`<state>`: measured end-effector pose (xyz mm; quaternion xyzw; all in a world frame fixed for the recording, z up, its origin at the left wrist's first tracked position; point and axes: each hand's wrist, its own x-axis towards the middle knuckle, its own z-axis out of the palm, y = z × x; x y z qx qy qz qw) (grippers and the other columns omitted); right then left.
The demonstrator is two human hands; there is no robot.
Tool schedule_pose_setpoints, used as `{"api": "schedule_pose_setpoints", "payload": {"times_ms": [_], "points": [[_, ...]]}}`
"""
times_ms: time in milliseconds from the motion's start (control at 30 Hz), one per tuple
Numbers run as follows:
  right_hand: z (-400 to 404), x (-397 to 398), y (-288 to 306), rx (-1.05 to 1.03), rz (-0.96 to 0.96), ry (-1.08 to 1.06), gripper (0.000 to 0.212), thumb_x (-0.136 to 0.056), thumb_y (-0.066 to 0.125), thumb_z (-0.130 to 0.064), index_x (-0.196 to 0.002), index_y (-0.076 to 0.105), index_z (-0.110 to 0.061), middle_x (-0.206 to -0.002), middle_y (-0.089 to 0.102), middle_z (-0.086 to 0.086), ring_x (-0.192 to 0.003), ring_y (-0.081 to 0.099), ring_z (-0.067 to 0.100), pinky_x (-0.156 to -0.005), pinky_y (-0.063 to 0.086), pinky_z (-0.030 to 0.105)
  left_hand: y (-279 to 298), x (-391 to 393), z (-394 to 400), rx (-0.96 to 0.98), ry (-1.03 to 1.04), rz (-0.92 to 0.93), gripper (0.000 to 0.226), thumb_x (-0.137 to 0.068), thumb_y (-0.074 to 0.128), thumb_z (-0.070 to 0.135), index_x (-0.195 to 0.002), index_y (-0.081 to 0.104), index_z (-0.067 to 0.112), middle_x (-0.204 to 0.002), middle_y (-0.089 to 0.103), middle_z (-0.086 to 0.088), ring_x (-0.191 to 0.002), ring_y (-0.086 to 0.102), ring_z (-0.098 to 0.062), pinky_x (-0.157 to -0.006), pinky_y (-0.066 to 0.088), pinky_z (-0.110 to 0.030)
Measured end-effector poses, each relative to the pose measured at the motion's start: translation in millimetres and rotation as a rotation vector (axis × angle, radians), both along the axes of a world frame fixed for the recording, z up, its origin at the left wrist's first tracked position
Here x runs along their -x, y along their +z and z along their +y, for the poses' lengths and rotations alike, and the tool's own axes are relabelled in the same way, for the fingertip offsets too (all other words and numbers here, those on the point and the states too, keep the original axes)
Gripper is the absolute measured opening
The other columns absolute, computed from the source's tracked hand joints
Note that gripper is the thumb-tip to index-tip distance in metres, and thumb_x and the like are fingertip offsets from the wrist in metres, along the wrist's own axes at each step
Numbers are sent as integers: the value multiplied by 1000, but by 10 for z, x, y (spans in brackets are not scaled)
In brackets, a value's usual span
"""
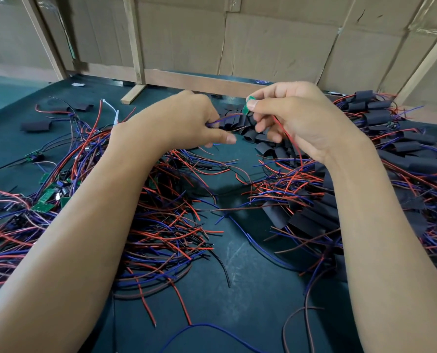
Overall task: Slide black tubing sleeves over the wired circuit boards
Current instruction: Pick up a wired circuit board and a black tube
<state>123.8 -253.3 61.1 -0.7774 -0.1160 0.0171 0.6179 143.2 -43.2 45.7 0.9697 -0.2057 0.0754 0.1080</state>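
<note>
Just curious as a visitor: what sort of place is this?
Probably a small electronics assembly workshop: piles of red and blue wires, green circuit boards, black tubing sleeves, with makeshift cardboard walls.

We see dark teal worktop (237, 289); red, blue, black wires (166, 225); green circuit boards (44, 200) (one green at fingers (252, 104)); matte black sleeves (380, 115); brown cardboard wall (263, 47).

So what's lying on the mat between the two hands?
In the head view, loose black sleeves lie between the left hand and right hand, with blue wires crossing above them.
</note>
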Motion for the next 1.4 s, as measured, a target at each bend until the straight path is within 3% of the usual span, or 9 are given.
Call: {"api": "schedule_pose_setpoints", "payload": {"times_ms": [100,300,533,633,767,933,1167,1267,1400], "points": [[35,30,23,-80,52,57,7,-93,65,-1,-99,63,-4,-73,67,10,-63,65,21,-46,41,26,-40,8,-35,-77,-19,91,36,-85,66,60,-102,70,29,-79,57,7,-84,54,-20,-73,42,-32],[121,71,-37,-8,44,147,16,-89,70,4,-103,63,-3,-85,74,19,-74,74,25,-58,58,33,-13,78,-134,170,-78,-40,61,-81,70,47,-129,45,19,-86,55,4,-85,52,-24,-68,33,-32],[211,22,-91,-16,-62,16,12,-85,79,-5,-92,74,-14,-73,73,0,-65,66,15,-48,49,25,12,114,-164,302,-132,-56,81,-79,82,36,-142,33,20,-95,67,-5,-82,60,-22,-68,37,-30],[233,27,-74,-111,-51,-14,10,-84,78,-1,-92,73,-6,-69,72,4,-61,65,17,-45,43,26,29,125,-181,325,-140,-99,87,-75,86,38,-142,33,20,-78,60,2,-69,54,0,-58,34,-22],[312,49,-64,-202,-56,-50,7,-83,77,1,-85,72,-2,-61,68,9,-50,57,16,-43,40,24,40,144,-195,400,-136,-146,90,-76,84,30,-147,29,19,-67,54,6,-63,53,18,-60,39,-2],[405,68,-97,31,-172,-159,12,-76,78,-10,-70,73,-18,-53,64,3,-42,53,12,-40,37,22,20,134,-186,449,-145,-163,97,-81,76,20,-155,13,20,-58,51,4,-64,58,-1,-59,41,-8],[398,75,-102,86,-46,-15,8,-90,72,-18,-87,79,-16,-65,56,12,-62,49,20,-40,31,24,12,122,-139,376,-177,-176,111,-81,80,18,-158,0,23,-66,59,-7,-62,60,-19,-66,46,-30],[360,56,-84,123,-48,1,10,-90,72,-18,-83,79,-18,-67,55,13,-64,46,21,-40,28,22,-5,106,-157,379,-194,-157,113,-81,81,20,-158,-1,26,-67,59,-5,-64,60,-17,-68,47,-31],[305,84,-54,192,-131,-25,11,-87,71,-9,-82,80,-15,-46,54,-7,-44,47,7,-38,33,16,-20,88,-226,422,-268,-143,114,-78,81,13,-157,0,28,-83,60,6,-77,60,-6,-79,49,-20]]}}
